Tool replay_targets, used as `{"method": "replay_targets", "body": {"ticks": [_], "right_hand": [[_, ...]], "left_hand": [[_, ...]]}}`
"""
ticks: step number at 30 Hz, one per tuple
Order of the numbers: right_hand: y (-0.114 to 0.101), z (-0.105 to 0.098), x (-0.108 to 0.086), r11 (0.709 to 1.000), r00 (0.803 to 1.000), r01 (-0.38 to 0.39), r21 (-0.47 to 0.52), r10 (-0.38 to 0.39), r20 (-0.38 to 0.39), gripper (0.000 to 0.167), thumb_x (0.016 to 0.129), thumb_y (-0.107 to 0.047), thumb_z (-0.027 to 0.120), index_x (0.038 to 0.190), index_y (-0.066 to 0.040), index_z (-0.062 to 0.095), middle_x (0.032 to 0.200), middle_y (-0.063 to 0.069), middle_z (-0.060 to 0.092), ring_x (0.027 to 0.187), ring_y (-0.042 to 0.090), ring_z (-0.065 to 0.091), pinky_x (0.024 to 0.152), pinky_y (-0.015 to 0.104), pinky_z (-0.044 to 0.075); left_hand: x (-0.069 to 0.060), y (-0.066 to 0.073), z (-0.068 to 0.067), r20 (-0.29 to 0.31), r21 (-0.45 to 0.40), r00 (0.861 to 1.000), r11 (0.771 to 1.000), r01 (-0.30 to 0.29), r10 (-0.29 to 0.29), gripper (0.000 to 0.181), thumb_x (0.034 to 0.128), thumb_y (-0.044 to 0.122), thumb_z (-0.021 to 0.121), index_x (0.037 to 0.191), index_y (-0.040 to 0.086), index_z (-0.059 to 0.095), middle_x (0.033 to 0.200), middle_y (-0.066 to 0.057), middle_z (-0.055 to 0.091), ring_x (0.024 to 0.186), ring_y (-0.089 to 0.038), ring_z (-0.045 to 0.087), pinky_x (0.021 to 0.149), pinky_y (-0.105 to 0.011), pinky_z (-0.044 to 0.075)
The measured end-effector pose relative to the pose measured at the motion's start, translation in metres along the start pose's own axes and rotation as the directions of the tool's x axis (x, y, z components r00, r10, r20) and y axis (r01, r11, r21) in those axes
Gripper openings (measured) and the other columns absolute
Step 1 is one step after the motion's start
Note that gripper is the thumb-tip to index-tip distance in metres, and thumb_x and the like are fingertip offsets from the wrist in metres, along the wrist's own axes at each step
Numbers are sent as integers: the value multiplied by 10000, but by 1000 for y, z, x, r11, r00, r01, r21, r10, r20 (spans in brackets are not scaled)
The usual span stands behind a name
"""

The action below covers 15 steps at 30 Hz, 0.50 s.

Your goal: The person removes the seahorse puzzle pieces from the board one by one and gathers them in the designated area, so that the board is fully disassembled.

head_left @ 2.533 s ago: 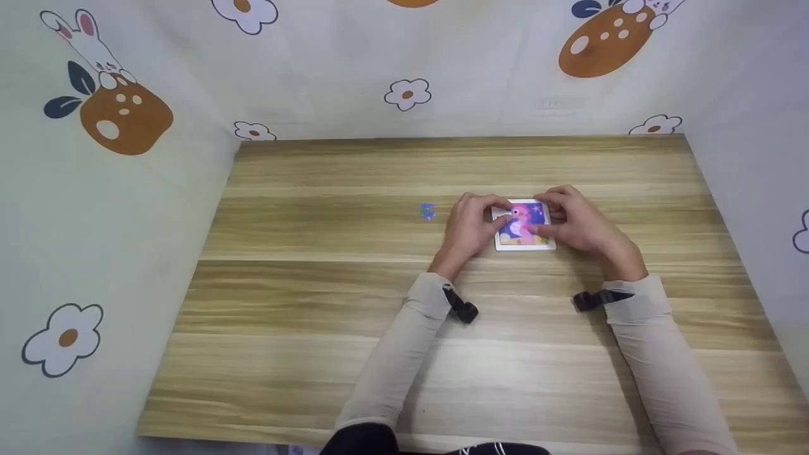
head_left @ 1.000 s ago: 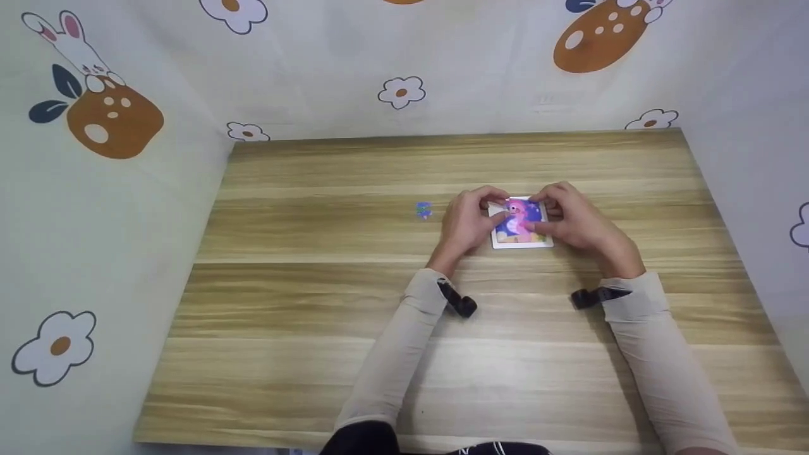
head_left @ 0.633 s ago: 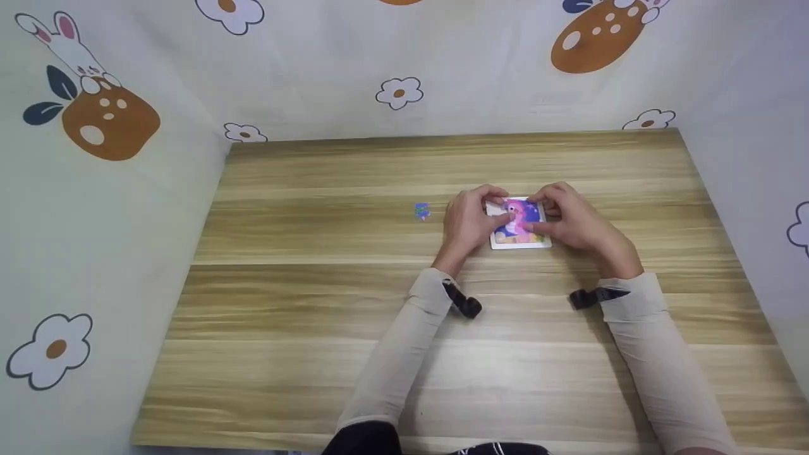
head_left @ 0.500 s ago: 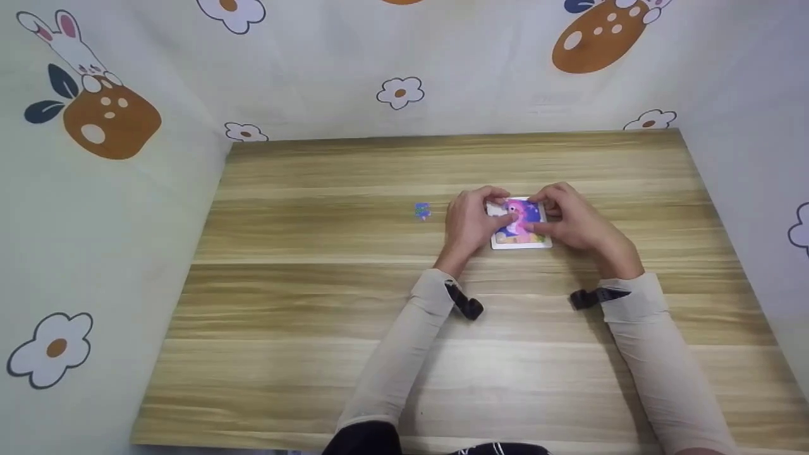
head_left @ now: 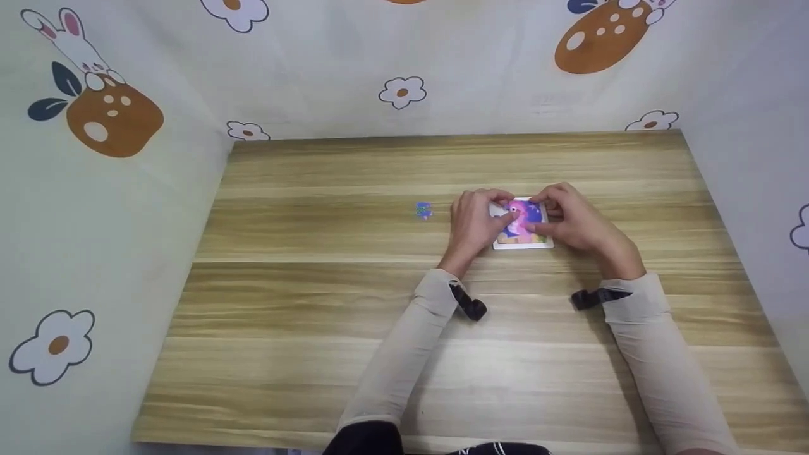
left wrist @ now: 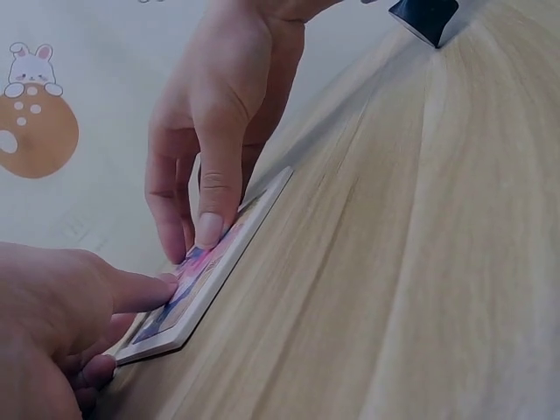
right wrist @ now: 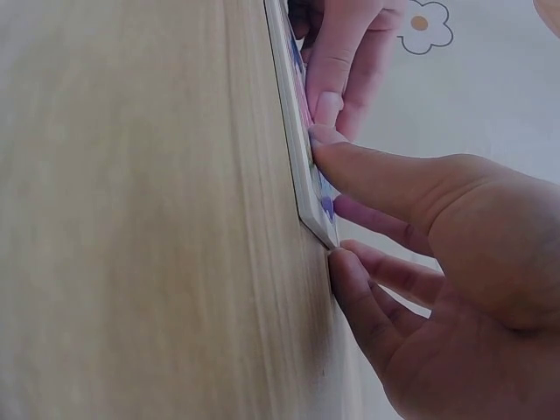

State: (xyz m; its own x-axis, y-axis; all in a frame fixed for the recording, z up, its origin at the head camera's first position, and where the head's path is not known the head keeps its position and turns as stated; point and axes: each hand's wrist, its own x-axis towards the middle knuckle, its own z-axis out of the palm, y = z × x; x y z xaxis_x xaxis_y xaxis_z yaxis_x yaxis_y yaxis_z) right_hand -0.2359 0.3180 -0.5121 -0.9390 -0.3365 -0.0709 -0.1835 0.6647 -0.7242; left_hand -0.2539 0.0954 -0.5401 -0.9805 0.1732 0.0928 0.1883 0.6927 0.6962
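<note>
A small jigsaw puzzle (head_left: pixel 521 239) in a white frame lies on the table, showing a pink creature on blue; a pale patch shows at its upper left. My left hand (head_left: pixel 472 221) holds its left side, thumb on the picture and fingers about the frame's upper-left edge. On the opposite side my right hand (head_left: pixel 578 221) grips the puzzle, its thumb pressing the picture. The right wrist view shows the right hand's (right wrist: pixel 472 262) fingertips at the frame's corner. Seen from the left wrist, the left hand (left wrist: pixel 61 315) has its thumb on the picture. Fingers hide parts of the puzzle.
Loose blue puzzle pieces (head_left: pixel 423 210) lie on the wooden table (head_left: pixel 303 303) to the left of my left hand. Patterned white walls (head_left: pixel 328 76) close off the back and both sides. Black wrist cameras (head_left: pixel 471 309) hang at both cuffs.
My left thumb has shifted slightly rightward over the picture, and the left forearm a little to the right. The right hand keeps its place on the puzzle; the loose pieces stay put.
</note>
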Motion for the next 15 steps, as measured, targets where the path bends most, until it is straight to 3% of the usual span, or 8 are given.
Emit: {"method": "replay_targets", "body": {"ticks": [15], "right_hand": [[-1, 0, 0, 998, 999, 39, -50, -40, -14, 494, 928, -159, 873, 1339, 20, 665, 1385, 271, 541, 1274, 445, 563, 1147, 628, 464]], "left_hand": [[-2, -2, 3, -2, 30, 1000, 999, -26, 26, 319, 930, 442, 851, 1236, 374, 790, 1106, 216, 789, 1073, -81, 588, 1008, -340, 403]]}}
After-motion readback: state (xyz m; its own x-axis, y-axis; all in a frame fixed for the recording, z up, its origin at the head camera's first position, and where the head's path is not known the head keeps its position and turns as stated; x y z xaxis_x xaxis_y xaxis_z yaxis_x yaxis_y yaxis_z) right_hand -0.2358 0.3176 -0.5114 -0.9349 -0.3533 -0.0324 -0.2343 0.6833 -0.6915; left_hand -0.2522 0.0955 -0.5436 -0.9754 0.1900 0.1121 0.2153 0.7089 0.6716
